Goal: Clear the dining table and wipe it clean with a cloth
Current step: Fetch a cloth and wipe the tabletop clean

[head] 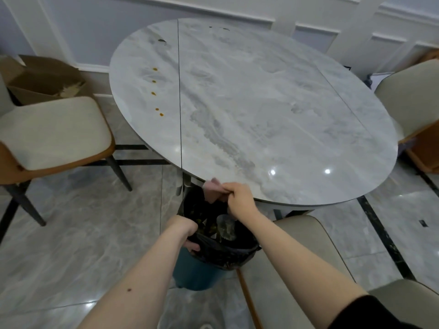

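Observation:
The round grey marble dining table (261, 103) fills the middle of the view. Several small orange-brown drips (155, 91) run in a line on its left part, and dark smudges (162, 41) lie near its far edge. My right hand (237, 198) is at the near table edge, shut on a pink cloth (212, 189) that hangs over the edge. Below it stands a blue bin (197, 271) lined with a black bag (225, 252) that holds rubbish. My left hand (187, 231) grips the bag's left rim.
A cream and brown chair (52, 134) stands left of the table, another chair (413, 100) at the right, and a third chair (308, 269) next to my right arm. An open cardboard box (45, 77) sits by the wall at the left.

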The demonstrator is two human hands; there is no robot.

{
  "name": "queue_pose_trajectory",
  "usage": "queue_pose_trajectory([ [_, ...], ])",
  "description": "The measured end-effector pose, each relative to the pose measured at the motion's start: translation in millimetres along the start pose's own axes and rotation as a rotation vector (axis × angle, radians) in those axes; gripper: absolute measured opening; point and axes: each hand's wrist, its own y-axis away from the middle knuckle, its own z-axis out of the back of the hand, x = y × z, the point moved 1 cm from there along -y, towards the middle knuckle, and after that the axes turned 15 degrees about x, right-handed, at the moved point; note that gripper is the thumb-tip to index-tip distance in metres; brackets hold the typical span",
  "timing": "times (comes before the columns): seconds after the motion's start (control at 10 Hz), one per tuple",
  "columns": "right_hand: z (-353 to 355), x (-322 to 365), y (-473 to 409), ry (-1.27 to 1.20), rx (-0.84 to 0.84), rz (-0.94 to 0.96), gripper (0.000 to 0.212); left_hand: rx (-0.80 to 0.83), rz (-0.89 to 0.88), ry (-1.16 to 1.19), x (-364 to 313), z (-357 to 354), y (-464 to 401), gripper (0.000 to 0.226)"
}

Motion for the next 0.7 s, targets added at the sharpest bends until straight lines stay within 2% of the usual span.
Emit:
queue_pose_trajectory([
  [0.1, -33, 6, 11, -0.022, 0.045, -0.003, 0.045, 0.079, 0.048, 0.014, 6, 9, 0, 0.014],
  [0.2, -49, 18, 10, -0.121, -0.025, -0.034, 0.047, 0.113, -0.001, -0.035, 18, 30, 1, 0.021],
  [0.3, -67, 33, 4, -0.294, 0.037, -0.166, 0.045, 0.158, 0.040, -0.044, 41, 56, 3, 0.017],
  [0.6, -187, 65, -37, -0.780, 0.136, -0.305, 0.042, -0.135, -0.118, 0.252, 123, 151, -22, 0.023],
  [0.7, -232, 51, -60, -0.924, 0.157, -0.356, 0.042, -0.158, -0.172, 0.391, 150, 166, -59, 0.033],
])
